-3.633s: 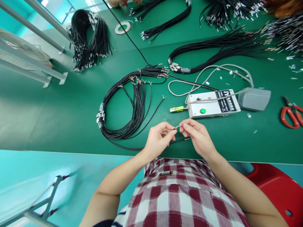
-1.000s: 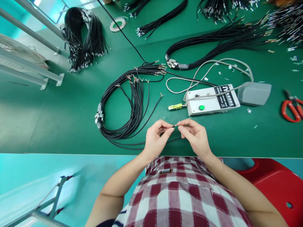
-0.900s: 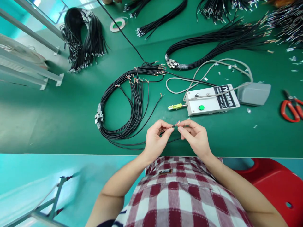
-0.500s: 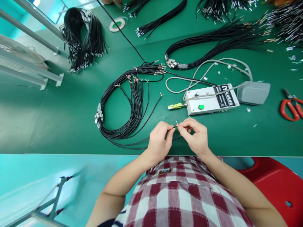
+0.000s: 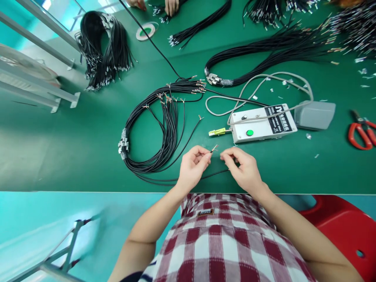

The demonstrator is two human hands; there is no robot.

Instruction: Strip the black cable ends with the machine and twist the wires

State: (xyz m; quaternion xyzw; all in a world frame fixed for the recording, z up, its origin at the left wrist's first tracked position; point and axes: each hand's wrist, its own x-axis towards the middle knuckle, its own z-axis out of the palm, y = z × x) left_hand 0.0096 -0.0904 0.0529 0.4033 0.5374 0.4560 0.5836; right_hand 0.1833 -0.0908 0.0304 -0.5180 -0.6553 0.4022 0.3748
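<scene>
My left hand (image 5: 192, 166) pinches a black cable (image 5: 212, 150) close to its end, where thin bare-tipped wires fan out past the fingertips. A short gap to the right, my right hand (image 5: 242, 166) has thumb and forefinger drawn together; whatever they may hold is too small or hidden. Another black cable (image 5: 216, 173) runs below the left hand and passes out of sight at the right hand. To the left lies a looped bundle of black cables (image 5: 169, 147) with metal connectors (image 5: 123, 141) and stripped ends.
Beyond my hands sits a white box (image 5: 258, 127) with a green button and yellow-green tip, beside a grey block (image 5: 315, 115). Red-handled pliers (image 5: 361, 135) lie right. More cable bundles (image 5: 102, 49) and a tape roll (image 5: 145, 31) are farther back. Another person's hand (image 5: 171, 6) touches cables.
My hands have come apart: the left moved slightly left with the cable end, leaving its wires exposed. Another person's hands have come into view at the top.
</scene>
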